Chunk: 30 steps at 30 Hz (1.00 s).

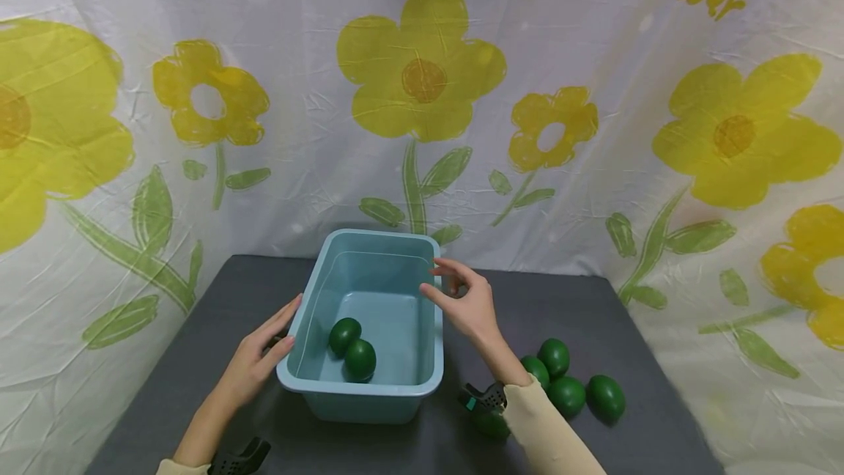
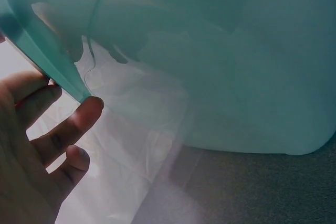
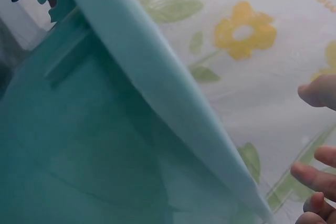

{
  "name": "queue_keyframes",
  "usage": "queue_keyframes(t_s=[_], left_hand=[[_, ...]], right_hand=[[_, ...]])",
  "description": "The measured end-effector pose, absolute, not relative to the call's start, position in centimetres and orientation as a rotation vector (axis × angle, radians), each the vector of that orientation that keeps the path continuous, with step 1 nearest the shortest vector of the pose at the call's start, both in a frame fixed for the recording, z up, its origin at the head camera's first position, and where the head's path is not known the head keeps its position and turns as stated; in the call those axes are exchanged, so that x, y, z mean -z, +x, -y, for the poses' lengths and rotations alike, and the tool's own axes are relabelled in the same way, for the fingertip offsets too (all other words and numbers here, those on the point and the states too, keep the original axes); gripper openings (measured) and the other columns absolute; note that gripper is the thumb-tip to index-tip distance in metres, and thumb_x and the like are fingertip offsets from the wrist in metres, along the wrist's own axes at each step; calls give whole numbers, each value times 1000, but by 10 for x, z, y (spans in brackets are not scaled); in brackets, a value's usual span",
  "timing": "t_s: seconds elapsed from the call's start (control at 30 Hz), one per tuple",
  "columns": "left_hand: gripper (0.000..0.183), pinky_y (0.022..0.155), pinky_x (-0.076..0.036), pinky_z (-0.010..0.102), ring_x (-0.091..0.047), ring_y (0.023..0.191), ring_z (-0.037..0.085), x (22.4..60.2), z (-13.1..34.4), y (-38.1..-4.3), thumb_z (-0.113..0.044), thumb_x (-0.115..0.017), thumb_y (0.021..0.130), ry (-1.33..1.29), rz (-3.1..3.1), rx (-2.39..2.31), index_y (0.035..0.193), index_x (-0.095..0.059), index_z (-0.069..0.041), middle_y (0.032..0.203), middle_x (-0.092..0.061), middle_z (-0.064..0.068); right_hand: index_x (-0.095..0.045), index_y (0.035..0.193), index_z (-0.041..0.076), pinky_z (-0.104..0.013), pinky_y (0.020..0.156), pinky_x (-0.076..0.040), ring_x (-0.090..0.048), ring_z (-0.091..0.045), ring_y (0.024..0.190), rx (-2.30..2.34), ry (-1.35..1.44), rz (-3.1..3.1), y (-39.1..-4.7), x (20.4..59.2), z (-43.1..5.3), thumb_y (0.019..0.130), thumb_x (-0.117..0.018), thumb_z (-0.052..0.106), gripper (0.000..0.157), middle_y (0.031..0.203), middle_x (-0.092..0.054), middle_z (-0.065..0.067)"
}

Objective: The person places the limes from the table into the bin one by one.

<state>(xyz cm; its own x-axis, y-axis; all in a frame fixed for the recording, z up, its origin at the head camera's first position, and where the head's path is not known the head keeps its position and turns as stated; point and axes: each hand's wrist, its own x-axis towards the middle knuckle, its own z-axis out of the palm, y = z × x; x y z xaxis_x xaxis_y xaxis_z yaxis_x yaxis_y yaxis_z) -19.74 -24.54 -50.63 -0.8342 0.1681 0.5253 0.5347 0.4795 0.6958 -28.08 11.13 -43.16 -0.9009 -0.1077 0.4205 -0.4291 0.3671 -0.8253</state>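
A light blue plastic tub (image 1: 431, 358) stands on the dark table, with two dark green, egg-shaped fruits like avocados (image 1: 360, 360) lying together near its front left inside. My left hand (image 1: 253, 359) rests along the tub's left rim; in the left wrist view its fingertips (image 2: 93, 106) are right at the rim's edge, fingers extended. Over the right rim is my right hand (image 1: 469, 305), thumb and fingers spread apart with nothing between them. The right wrist view shows those fingers (image 3: 315, 177) apart from the rim.
Several more green fruits (image 1: 605, 398) lie on the table (image 1: 560, 299) to the right of the tub, partly behind the right forearm. A white cloth (image 1: 290, 182) printed with yellow flowers hangs behind and at both sides.
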Motion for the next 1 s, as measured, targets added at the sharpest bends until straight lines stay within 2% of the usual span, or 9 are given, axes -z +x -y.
queue_keyframes(t_s=[0.1, 0.17, 0.2, 0.33, 0.4, 0.63, 1.0], left_hand=[[61, 104, -31, 5, -33, 145, -14, 506, 246, -197, -3, -56, 104, -586, 2359, 1296, 163, -43, -8, 165, -44, 16], [60, 104, -30, 4, -33, 145, -14, 506, 247, -197, -4, -56, 104, -585, 2370, 1294, 163, -42, -8, 165, -44, 19], [60, 104, -30, 4, -33, 145, -14, 506, 247, -197, -4, -55, 105, -579, 2372, 1299, 163, -42, -8, 165, -43, 18], [59, 105, -28, 4, -32, 146, -14, 505, 249, -196, -6, -54, 106, -568, 2373, 1321, 164, -41, -10, 168, -41, 1], [59, 105, -31, 5, -34, 145, -14, 505, 248, -195, -5, -54, 106, -573, 2368, 1329, 164, -41, -10, 168, -41, -1], [61, 95, -42, 9, -41, 139, -13, 506, 246, -198, -2, -53, 105, -607, 2354, 1303, 164, -40, -8, 165, -43, 20], [61, 97, -40, 8, -37, 141, -15, 505, 247, -197, -5, -54, 106, -575, 2385, 1318, 165, -39, -11, 165, -42, 22]], right_hand=[[-75, 132, 14, -29, 70, -38, -47, -14, 72, -1546, 433, 2330, -280, 432, -116, 90, -87, 22, 45, 112, -80, -5], [-75, 132, 14, -30, 71, -38, -48, -14, 73, -1561, 408, 2315, -279, 432, -120, 90, -86, 22, 44, 112, -80, -7], [-75, 132, 14, -30, 72, -39, -48, -14, 73, -1565, 397, 2309, -279, 432, -122, 90, -87, 22, 44, 113, -80, -7], [-74, 133, 12, -31, 72, -38, -48, -16, 74, -1579, 373, 2281, -277, 432, -131, 91, -86, 20, 44, 114, -80, -10], [-74, 133, 13, -32, 71, -38, -48, -16, 75, -1581, 361, 2271, -277, 433, -137, 91, -86, 21, 44, 115, -79, -11], [-74, 134, 16, -33, 76, -38, -48, -16, 77, -1595, 294, 2265, -272, 439, -158, 92, -86, 23, 44, 116, -79, -8], [-73, 135, 17, -33, 77, -36, -48, -16, 79, -1533, 227, 2303, -269, 449, -189, 93, -85, 22, 44, 119, -78, -10]])
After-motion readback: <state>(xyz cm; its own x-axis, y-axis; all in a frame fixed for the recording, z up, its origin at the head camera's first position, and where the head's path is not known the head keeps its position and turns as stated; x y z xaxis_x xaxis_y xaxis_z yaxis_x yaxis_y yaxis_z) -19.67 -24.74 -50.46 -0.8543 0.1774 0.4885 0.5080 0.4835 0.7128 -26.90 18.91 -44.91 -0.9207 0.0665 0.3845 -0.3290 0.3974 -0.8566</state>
